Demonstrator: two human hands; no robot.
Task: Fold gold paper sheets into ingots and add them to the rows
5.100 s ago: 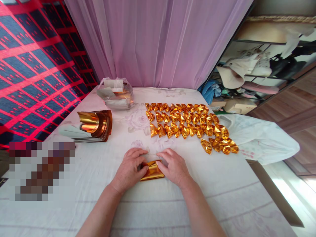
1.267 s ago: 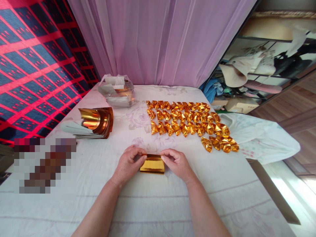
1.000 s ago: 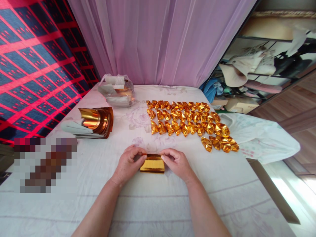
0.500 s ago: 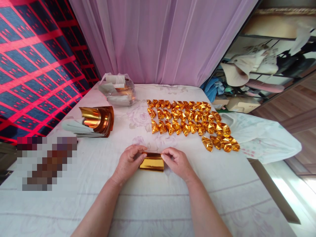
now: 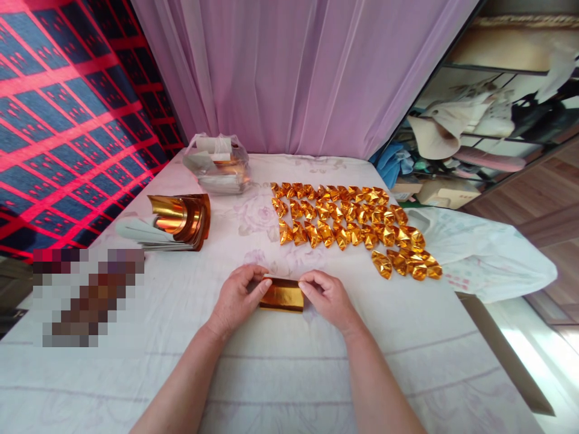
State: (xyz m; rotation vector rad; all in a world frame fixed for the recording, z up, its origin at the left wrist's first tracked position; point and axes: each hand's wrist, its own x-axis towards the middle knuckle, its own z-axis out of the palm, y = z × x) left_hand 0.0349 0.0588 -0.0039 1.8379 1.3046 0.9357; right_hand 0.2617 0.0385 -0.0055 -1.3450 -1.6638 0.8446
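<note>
I see the gold foil (image 5: pixel 282 296) now narrower than a second ago, folded into a flat strip. My left hand (image 5: pixel 235 298) and right hand (image 5: pixel 329 296) pinch its two ends between thumb and fingers, pressing the crease against the white cloth (image 5: pixel 280 367).

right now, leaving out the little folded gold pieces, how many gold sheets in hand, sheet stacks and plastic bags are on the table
gold sheet, pinched between left hand and right hand: 1
stack of gold sheets: 1
clear plastic bag: 1
white plastic bag: 1
total: 4
</note>
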